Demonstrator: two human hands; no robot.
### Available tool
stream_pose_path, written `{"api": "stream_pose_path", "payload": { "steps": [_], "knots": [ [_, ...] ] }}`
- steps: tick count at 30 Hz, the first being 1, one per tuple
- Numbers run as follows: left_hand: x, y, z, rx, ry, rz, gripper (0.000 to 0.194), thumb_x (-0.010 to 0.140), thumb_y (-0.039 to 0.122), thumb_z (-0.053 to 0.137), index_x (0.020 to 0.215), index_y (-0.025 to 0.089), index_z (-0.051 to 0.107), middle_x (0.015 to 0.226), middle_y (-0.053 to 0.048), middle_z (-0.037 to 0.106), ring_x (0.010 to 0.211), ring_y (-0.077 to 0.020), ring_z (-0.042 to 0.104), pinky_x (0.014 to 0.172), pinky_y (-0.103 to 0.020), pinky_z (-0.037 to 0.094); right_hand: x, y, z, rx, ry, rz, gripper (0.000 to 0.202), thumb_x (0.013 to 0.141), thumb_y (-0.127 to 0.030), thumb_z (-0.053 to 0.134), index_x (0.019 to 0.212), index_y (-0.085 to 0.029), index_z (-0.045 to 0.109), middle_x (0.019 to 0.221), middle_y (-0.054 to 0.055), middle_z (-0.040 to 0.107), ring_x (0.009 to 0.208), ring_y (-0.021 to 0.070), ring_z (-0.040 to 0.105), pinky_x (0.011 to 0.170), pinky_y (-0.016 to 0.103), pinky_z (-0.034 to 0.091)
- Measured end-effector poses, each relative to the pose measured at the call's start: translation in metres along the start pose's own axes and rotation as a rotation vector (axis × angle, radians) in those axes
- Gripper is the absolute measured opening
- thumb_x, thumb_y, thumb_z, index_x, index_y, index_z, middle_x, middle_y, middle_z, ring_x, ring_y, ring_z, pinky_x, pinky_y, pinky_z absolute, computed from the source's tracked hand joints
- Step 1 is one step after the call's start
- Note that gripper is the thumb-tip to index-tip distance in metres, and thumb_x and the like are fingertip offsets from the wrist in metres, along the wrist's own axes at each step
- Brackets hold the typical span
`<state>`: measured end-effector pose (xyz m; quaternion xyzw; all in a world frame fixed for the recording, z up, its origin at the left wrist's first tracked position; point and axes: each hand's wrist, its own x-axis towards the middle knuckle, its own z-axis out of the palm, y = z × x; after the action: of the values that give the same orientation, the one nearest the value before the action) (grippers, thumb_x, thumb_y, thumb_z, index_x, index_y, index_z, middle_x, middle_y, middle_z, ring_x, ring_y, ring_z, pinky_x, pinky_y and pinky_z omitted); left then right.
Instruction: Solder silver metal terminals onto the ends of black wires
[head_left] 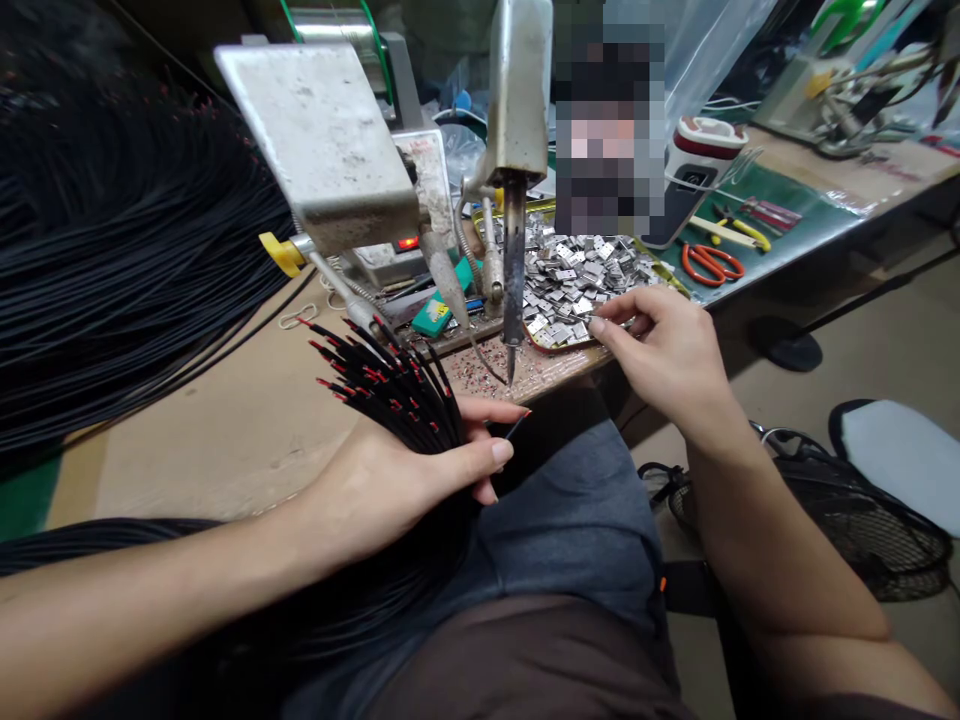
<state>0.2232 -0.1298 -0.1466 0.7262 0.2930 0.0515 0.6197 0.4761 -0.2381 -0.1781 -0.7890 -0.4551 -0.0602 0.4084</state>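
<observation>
My left hand (442, 450) is closed around a thick bundle of black cables (390, 385) whose stripped ends show red wire tips. One cable end pokes out past its thumb and forefinger. My right hand (664, 350) is at the near edge of a tray of small metal USB connectors (577, 275), thumb and forefinger pinched together. What sits in that pinch, if anything, is mostly hidden by the fingers. Between my hands a soldering iron (513, 270) points straight down, its tip just above the bench, with a thin solder feed tube (480, 350) ending beside it.
More black cables (135, 220) are heaped at the left. A metal soldering stand (322, 140) and solder spool (341, 45) rise behind. Orange-handled scissors (711, 265), pliers (742, 232) and a red-and-white device (697, 180) lie right of the tray. A black mesh basket (847, 520) is below.
</observation>
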Motion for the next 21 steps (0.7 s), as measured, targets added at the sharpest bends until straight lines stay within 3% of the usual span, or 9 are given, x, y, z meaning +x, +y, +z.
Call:
{"api": "stream_pose_path", "payload": {
  "steps": [5, 10, 12, 16, 21],
  "knots": [
    [0.0, 0.004, 0.0, 0.073, 0.033, 0.018, 0.044, 0.087, 0.049, 0.076, 0.119, 0.019, 0.077, 0.063, -0.002, 0.071, 0.065, -0.0191, 0.07, 0.07, -0.027, 0.054, 0.002, -0.004, -0.004, 0.241, 0.002, 0.201, 0.008, 0.076, -0.021, 0.081, 0.081, -0.016, 0.075, 0.073, 0.004, 0.068, 0.062, 0.016, 0.055, 0.061, 0.033, 0.043],
    [0.001, 0.005, -0.001, 0.064, 0.043, 0.016, 0.041, 0.09, 0.047, 0.074, 0.116, 0.016, 0.076, 0.06, 0.0, 0.069, 0.06, -0.0147, 0.066, 0.066, -0.023, 0.05, -0.013, -0.026, -0.007, 0.66, 0.09, 0.125, 0.014, 0.092, -0.026, 0.073, 0.093, -0.02, 0.06, 0.095, 0.007, 0.073, 0.081, 0.0185, 0.07, 0.073, 0.034, 0.059],
    [0.002, 0.006, -0.001, 0.007, 0.058, 0.004, 0.045, 0.089, 0.049, 0.076, 0.116, 0.014, 0.075, 0.06, 0.0, 0.068, 0.057, -0.0134, 0.064, 0.062, -0.022, 0.049, -0.024, -0.038, -0.005, 0.808, 0.006, 0.148, 0.014, 0.096, -0.027, 0.071, 0.098, -0.021, 0.058, 0.093, 0.005, 0.072, 0.078, 0.0166, 0.071, 0.07, 0.031, 0.062],
    [0.004, 0.004, -0.001, -0.103, 0.086, 0.003, 0.044, 0.088, 0.043, 0.078, 0.115, 0.009, 0.073, 0.06, 0.0, 0.067, 0.055, -0.0123, 0.063, 0.06, -0.021, 0.049, -0.042, -0.056, 0.006, 0.894, -0.231, 0.206, 0.015, 0.093, -0.024, 0.073, 0.105, -0.016, 0.069, 0.087, 0.003, 0.07, 0.071, 0.011, 0.068, 0.064, 0.022, 0.062],
    [0.007, -0.001, -0.002, -0.14, 0.088, 0.036, 0.041, 0.091, 0.042, 0.075, 0.116, 0.01, 0.072, 0.061, -0.001, 0.068, 0.057, -0.0123, 0.063, 0.064, -0.022, 0.05, -0.051, -0.064, 0.023, 1.106, -0.396, 0.309, 0.021, 0.087, -0.021, 0.08, 0.102, -0.011, 0.071, 0.087, 0.004, 0.075, 0.075, 0.0116, 0.075, 0.074, 0.02, 0.065]
  ]
}}
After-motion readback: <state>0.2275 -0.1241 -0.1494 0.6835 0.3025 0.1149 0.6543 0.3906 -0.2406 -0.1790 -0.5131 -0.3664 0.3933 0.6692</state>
